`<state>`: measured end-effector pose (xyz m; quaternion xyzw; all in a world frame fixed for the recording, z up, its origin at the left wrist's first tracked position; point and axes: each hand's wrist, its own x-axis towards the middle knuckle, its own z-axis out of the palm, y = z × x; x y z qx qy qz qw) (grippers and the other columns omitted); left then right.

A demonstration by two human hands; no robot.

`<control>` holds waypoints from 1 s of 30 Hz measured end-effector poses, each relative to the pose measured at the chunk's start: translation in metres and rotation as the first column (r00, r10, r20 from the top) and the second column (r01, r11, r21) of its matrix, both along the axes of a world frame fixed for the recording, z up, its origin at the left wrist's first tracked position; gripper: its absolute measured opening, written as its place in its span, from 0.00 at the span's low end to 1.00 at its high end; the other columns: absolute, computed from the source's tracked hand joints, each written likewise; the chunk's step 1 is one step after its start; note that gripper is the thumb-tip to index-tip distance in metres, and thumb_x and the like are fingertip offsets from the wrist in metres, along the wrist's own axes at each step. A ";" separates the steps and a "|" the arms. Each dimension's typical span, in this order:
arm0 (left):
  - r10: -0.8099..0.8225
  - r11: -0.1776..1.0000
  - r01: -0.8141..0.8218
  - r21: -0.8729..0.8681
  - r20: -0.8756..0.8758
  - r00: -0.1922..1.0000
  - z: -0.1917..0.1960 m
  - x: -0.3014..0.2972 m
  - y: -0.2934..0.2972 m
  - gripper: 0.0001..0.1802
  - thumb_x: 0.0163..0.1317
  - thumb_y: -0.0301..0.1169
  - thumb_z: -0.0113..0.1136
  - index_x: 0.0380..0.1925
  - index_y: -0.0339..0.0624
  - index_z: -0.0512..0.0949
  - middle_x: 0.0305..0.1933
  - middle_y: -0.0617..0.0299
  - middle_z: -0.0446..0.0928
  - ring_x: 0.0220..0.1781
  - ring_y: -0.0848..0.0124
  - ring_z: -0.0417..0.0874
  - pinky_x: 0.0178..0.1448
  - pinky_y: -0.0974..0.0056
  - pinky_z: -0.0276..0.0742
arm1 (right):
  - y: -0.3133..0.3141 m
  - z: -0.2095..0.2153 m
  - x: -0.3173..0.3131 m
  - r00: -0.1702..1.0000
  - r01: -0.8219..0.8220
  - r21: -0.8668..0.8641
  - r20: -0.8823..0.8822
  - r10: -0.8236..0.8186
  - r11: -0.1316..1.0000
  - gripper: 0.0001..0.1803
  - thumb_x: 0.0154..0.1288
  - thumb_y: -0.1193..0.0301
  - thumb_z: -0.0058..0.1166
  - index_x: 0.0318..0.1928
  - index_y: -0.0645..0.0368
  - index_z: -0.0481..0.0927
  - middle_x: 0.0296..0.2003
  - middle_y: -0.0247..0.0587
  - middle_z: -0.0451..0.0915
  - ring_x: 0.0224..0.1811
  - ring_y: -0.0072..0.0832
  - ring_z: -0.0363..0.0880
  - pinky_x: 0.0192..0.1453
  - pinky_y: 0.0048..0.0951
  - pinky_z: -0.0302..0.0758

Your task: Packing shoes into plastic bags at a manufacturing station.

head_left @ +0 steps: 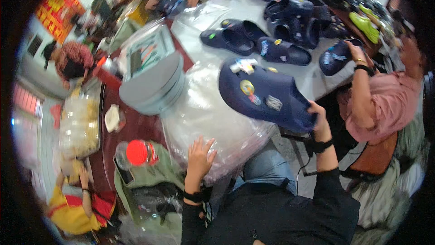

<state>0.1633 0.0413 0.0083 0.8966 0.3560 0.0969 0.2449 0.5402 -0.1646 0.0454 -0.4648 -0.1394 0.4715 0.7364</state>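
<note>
My right hand (320,117) grips a dark blue clog (265,88) by its heel end, raised over the near edge of the table. Several coloured charms sit on the clog's upper, and its toe points up and to the left. My left hand (200,156) is open, fingers spread, over the clear plastic sheet (199,104) that covers the table; it holds nothing. Whether its fingers touch the sheet I cannot tell. Beyond the held clog, more dark blue clogs (283,51) with charms lie on the table.
A grey rounded bin (156,86) stands left of the sheet, beside a tray (147,52). A red-lidded jar (137,152) rests on green cloth at my left. To my right, a person in pink (380,104) holds another clog (336,59). Yellow-green shoes (364,26) lie at far right.
</note>
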 end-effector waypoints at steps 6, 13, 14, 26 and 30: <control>-0.080 0.958 0.141 0.248 -0.242 0.967 -0.026 -0.021 0.000 0.25 0.64 0.36 0.49 0.61 0.44 0.66 0.67 0.50 0.61 0.67 0.52 0.62 0.68 0.53 0.57 | -0.045 0.017 -0.032 0.911 -0.325 -0.259 0.172 0.375 0.910 0.33 0.35 0.63 0.48 0.42 0.76 0.77 0.40 0.54 0.80 0.40 0.38 0.80 0.51 0.30 0.74; -0.093 0.991 0.110 -0.082 0.190 0.977 -0.005 -0.025 0.019 0.31 0.56 0.27 0.51 0.62 0.31 0.61 0.65 0.42 0.61 0.66 0.51 0.63 0.69 0.57 0.58 | -0.055 -0.009 -0.050 0.742 -0.601 -0.350 0.092 0.665 0.719 0.42 0.27 0.58 0.54 0.45 0.77 0.77 0.37 0.55 0.81 0.37 0.37 0.82 0.48 0.26 0.75; -0.094 0.982 0.126 -0.141 0.215 0.972 0.004 -0.025 0.021 0.34 0.53 0.26 0.52 0.63 0.35 0.60 0.66 0.44 0.60 0.68 0.52 0.60 0.70 0.55 0.54 | -0.059 -0.009 -0.051 0.775 -0.572 -0.347 0.068 0.628 0.743 0.42 0.27 0.59 0.54 0.46 0.78 0.77 0.38 0.56 0.81 0.38 0.37 0.82 0.49 0.27 0.75; 0.001 0.958 0.051 0.282 -0.180 0.984 0.023 -0.075 0.028 0.19 0.54 0.25 0.54 0.49 0.43 0.76 0.59 0.55 0.71 0.67 0.54 0.63 0.70 0.46 0.50 | -0.053 0.005 -0.056 0.781 -0.598 -0.312 -0.019 0.625 0.738 0.42 0.24 0.62 0.52 0.46 0.80 0.75 0.39 0.59 0.80 0.39 0.40 0.82 0.50 0.31 0.76; -0.040 0.935 0.054 0.351 -0.048 0.998 0.018 -0.077 0.038 0.12 0.53 0.25 0.55 0.38 0.42 0.79 0.48 0.54 0.78 0.57 0.55 0.73 0.63 0.51 0.62 | -0.054 0.002 -0.057 0.799 -0.580 -0.271 -0.005 0.601 0.769 0.42 0.24 0.62 0.52 0.45 0.80 0.76 0.39 0.59 0.80 0.38 0.39 0.82 0.50 0.30 0.76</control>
